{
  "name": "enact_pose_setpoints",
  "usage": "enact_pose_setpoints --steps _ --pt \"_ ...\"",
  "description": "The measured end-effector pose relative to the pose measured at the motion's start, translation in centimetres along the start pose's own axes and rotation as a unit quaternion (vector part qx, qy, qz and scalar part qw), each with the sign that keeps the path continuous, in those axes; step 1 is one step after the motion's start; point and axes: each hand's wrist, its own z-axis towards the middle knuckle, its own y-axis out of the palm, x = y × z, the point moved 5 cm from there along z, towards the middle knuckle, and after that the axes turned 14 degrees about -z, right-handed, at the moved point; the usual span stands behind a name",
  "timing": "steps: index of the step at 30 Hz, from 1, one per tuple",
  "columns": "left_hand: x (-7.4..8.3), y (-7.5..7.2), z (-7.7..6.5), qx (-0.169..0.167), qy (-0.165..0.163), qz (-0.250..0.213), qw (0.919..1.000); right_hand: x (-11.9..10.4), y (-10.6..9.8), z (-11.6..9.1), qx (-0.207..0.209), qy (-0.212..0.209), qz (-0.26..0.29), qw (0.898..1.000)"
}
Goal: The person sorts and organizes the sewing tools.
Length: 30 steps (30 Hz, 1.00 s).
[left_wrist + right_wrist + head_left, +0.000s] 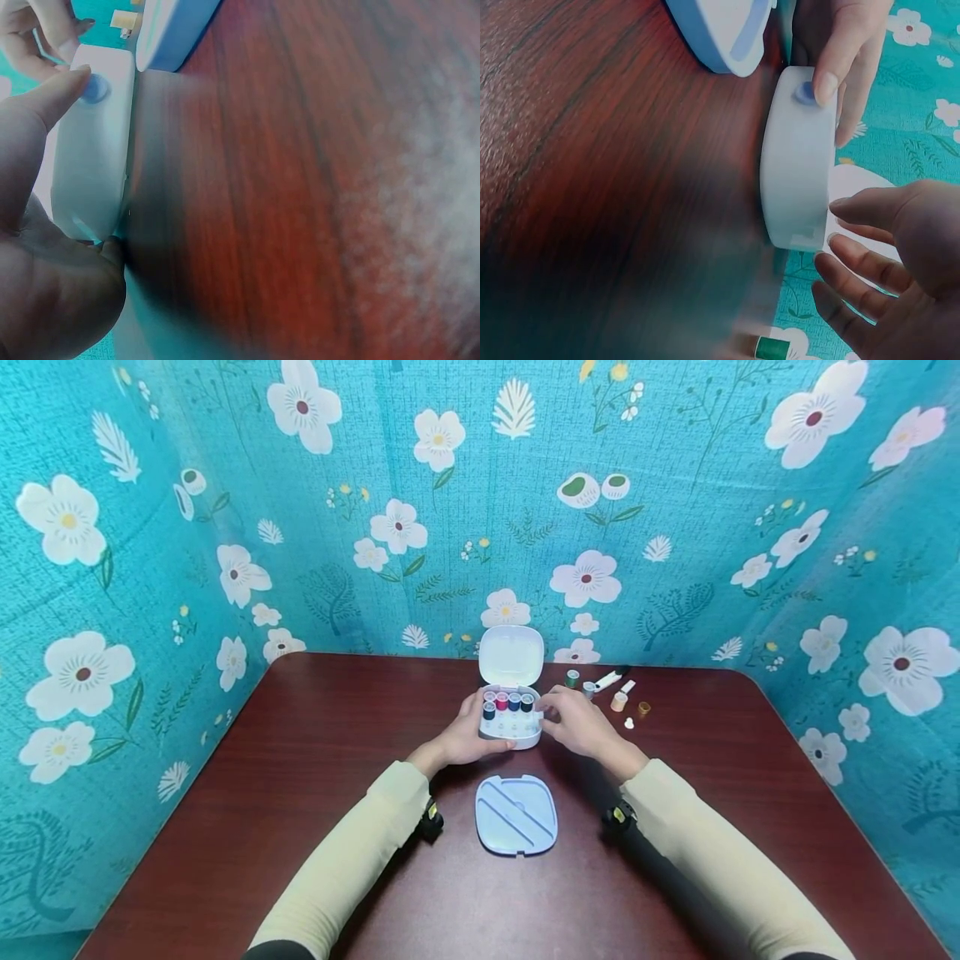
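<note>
An open white sewing box (528, 741) with pegs holds several thread spools, among them a red spool (502, 701) and a dark spool (489, 711). My left hand (463, 737) grips the box's left side, its thumb at the blue button (95, 88) on the front wall. At the opposite side, my right hand (577, 724) has its thumb and index fingertips at the rim, over the peg area. The other right fingers (859, 266) are spread and loosely bent outside the wall. Whether those fingertips pinch something small I cannot tell.
A pale blue tray (516, 816) with diagonal ridges lies in front of the box. Right of the box are a green spool (572, 678), a beige spool (618, 701), a white cutter-like tool (607, 680), a brass thimble (644, 708) and a small white piece (629, 723). The raised lid (512, 656) leans back.
</note>
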Motion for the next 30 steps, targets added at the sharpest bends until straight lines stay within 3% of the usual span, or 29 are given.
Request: enact_pose_setpoints --steps 10,23,30 --pt "0.1 -0.1 -0.2 0.003 -0.002 -0.003 1.0 1.4 -0.4 -0.9 0.007 0.02 0.012 1.0" --pt "0.0 -0.1 0.1 -0.002 -0.011 -0.001 0.9999 5.1 -1.4 -2.5 0.04 0.064 0.021 0.997" --pt "-0.1 0.0 0.1 -0.002 -0.011 -0.002 0.9999 6.2 -1.8 -2.9 0.053 0.068 0.017 0.996"
